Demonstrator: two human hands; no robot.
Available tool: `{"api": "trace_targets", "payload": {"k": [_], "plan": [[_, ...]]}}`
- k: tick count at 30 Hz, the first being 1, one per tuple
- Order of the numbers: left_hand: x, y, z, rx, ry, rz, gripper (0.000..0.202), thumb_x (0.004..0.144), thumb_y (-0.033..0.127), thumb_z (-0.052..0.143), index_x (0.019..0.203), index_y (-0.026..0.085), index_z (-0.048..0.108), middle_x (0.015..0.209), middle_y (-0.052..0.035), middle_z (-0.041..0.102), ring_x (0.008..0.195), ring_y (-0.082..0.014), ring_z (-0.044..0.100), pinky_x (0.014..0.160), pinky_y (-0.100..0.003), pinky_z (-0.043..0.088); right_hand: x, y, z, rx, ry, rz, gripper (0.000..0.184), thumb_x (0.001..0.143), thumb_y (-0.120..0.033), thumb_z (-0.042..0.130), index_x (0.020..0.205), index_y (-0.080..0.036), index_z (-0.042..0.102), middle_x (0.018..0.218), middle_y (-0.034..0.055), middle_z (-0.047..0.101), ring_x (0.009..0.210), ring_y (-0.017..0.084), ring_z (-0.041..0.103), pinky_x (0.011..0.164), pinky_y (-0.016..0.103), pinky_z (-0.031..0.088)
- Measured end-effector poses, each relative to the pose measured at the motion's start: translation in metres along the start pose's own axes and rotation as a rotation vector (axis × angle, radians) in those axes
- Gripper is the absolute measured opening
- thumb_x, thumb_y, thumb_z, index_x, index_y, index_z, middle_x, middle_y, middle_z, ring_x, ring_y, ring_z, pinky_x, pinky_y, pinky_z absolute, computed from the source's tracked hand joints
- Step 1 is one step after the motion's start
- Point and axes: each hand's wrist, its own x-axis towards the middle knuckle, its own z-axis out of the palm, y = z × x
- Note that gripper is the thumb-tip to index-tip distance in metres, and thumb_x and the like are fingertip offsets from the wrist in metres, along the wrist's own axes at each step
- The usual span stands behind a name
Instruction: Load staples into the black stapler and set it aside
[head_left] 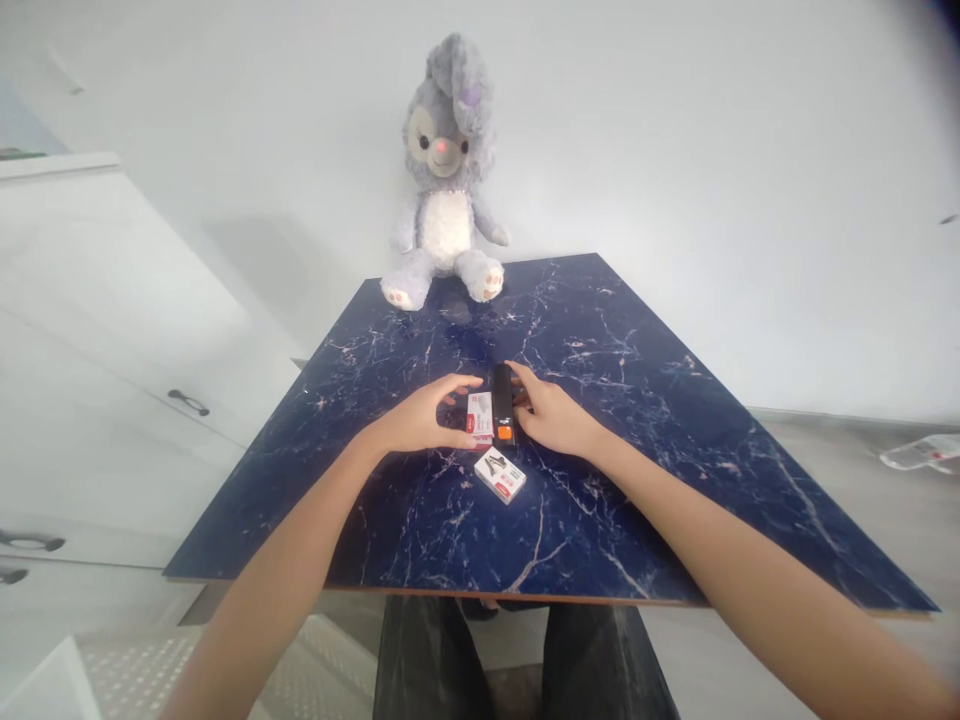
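On the blue marbled table [442, 540], a black stapler-like tool [502, 390] with an orange patch at its near end lies lengthwise. My right hand [555, 415] rests along its right side, index finger stretched toward the far end and thumb apart, not wrapped round it. To the tool's left is a red-and-white box [480, 412]. My left hand [420, 415] curves around that box's left side with thumb and fingers spread; the thumb tip reaches its near corner. A small white box [500, 475] with a dark picture and red print lies tilted just nearer to me.
A grey plush toy [448, 170] sits at the table's far edge against the white wall. White cabinets [112, 350] with dark handles stand on the left. A clear plastic item [922, 455] lies on the floor at right.
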Motion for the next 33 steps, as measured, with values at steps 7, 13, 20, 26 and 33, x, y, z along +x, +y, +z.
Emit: {"api": "trace_targets", "payload": {"k": [7,13,20,26,33], "plan": [[-0.002,0.010,0.001,0.133,-0.054,-0.036,0.083,0.074,0.039,0.080,0.149,0.033,0.044,0.147,-0.0084,0.054,0.123,-0.0319,0.058,0.099,-0.046,0.050,-0.001,-0.002,-0.002,0.005,0.002,-0.033,0.076,0.080,-0.006,0.048,0.153,-0.020,0.030,0.130,0.0106,0.068,0.099,0.023,0.073,0.092,0.038,0.057],[0.001,0.011,0.011,0.132,-0.039,-0.022,0.081,0.075,0.040,0.078,0.148,0.031,0.046,0.143,-0.0109,0.057,0.118,-0.0308,0.061,0.097,-0.045,0.050,-0.001,-0.003,-0.002,0.006,0.000,-0.031,0.074,0.081,-0.006,0.047,0.153,-0.020,0.031,0.130,0.0115,0.068,0.097,0.023,0.073,0.092,0.039,0.057],[0.000,0.010,0.011,0.114,-0.039,-0.035,0.085,0.075,0.041,0.078,0.152,0.032,0.042,0.148,-0.0124,0.053,0.124,-0.0328,0.058,0.099,-0.048,0.049,-0.001,-0.003,-0.003,0.005,0.004,-0.028,0.075,0.081,-0.006,0.048,0.153,-0.021,0.031,0.129,0.0116,0.068,0.094,0.023,0.073,0.089,0.039,0.057],[0.000,0.008,0.010,0.107,-0.037,-0.044,0.083,0.077,0.042,0.077,0.152,0.033,0.041,0.149,-0.0122,0.052,0.124,-0.0334,0.057,0.099,-0.049,0.049,-0.001,-0.004,-0.003,-0.006,0.002,-0.029,0.074,0.082,-0.007,0.047,0.152,-0.020,0.031,0.130,0.0118,0.067,0.097,0.024,0.073,0.091,0.040,0.057],[-0.002,0.020,0.007,0.233,0.110,0.110,0.055,0.084,0.041,0.069,0.134,0.027,0.056,0.138,-0.0093,0.057,0.124,-0.0292,0.055,0.106,-0.045,0.044,-0.001,-0.003,-0.002,0.005,0.005,-0.028,0.075,0.081,-0.007,0.048,0.152,-0.021,0.032,0.129,0.0108,0.068,0.096,0.023,0.073,0.091,0.039,0.056]]}}
